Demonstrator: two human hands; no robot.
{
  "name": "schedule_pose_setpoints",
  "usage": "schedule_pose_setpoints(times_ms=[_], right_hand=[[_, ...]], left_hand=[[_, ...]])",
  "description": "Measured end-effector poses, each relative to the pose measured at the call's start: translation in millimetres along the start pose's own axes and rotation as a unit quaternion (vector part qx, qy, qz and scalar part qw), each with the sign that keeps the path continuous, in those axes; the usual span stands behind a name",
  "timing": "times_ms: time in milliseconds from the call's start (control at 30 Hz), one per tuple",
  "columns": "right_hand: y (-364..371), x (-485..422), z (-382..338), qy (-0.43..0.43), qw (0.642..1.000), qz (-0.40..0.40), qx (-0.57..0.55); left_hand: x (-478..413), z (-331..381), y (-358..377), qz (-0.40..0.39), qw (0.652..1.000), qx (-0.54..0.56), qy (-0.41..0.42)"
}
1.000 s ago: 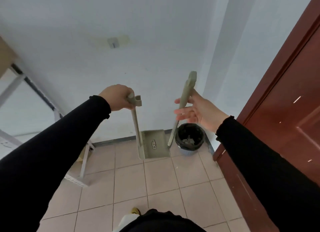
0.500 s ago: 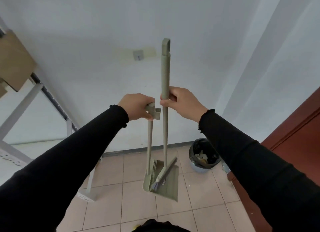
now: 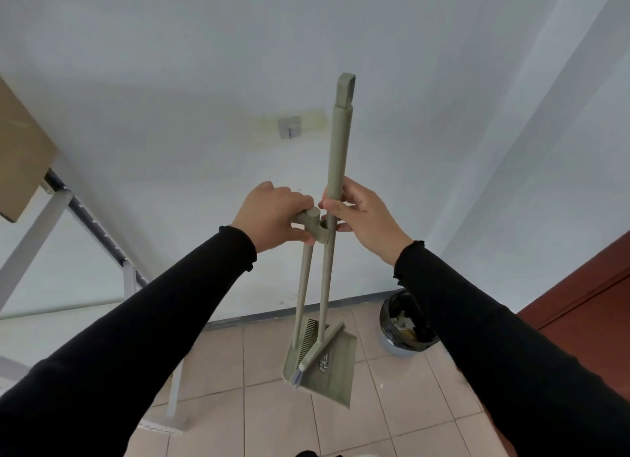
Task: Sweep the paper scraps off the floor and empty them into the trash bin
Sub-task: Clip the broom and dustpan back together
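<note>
I count two hands of mine: my left hand (image 3: 272, 214) and my right hand (image 3: 363, 214), each in one black sleeve, so two sleeves. There is one broom (image 3: 335, 190) and one dustpan (image 3: 327, 364), which makes two long handles side by side. One bin (image 3: 407, 323) stands on the floor, with several scraps inside; I cannot count them. One hook (image 3: 289, 128) sits on the wall. One door (image 3: 579, 306) shows at the right, and one table (image 3: 20, 156) at the left.

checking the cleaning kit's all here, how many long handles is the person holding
2. The dustpan handle is in the left hand; the taller broom handle is in the right hand, clipped beside it. No others are visible.
</note>
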State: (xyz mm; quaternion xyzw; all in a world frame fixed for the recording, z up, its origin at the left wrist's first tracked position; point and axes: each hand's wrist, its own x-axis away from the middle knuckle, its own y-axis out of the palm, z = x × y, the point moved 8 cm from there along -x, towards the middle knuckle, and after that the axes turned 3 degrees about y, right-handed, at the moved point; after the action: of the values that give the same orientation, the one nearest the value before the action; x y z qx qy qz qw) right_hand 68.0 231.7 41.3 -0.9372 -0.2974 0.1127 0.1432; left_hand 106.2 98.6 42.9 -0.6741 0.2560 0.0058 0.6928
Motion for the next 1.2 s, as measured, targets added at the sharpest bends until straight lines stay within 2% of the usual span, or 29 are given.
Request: schedule_pose_setpoints(times_ms=[100,233,367,500,700,767,900,933,967,1067,1200], right_hand=[[-7,-17,-4,-0.001,1.000,0.016,-0.023],[-18,-45,-11,-0.009,1.000,0.018,-0.021],[-32,-71,-13,-0.017,1.000,0.016,-0.016],[-43,-91,-13,-0.028,0.999,0.014,-0.008],[-57,-114,-7,-0.037,0.999,0.004,0.003],[-59,-119,-6,-0.040,0.999,0.001,0.005],[-60,-130,-6,-0.047,0.999,0.010,0.017],[-60,-133,-5,-0.047,0.999,0.013,0.019],[-59,-135,-4,-0.046,0.999,0.017,0.020],[-54,-140,1,-0.044,0.998,0.038,0.027],[-41,-142,-1,-0.052,0.995,0.072,0.049]], left_hand=[[0,-15,-7,0.100,0.994,-0.044,-0.025],[-4,-41,-7,0.200,0.975,-0.022,-0.097],[-14,-58,7,0.255,0.950,0.081,-0.159],[-27,-67,23,0.284,0.926,0.188,-0.166],[-40,-76,34,0.350,0.880,0.253,-0.197],[-40,-80,44,0.370,0.843,0.324,-0.216],[-41,-78,86,0.337,0.716,0.516,-0.328],[-42,-75,95,0.320,0.696,0.544,-0.343],[-45,-71,101,0.307,0.691,0.557,-0.344],[-49,-61,96,0.285,0.770,0.462,-0.336],[-56,-57,95,0.200,0.827,0.422,-0.313]])
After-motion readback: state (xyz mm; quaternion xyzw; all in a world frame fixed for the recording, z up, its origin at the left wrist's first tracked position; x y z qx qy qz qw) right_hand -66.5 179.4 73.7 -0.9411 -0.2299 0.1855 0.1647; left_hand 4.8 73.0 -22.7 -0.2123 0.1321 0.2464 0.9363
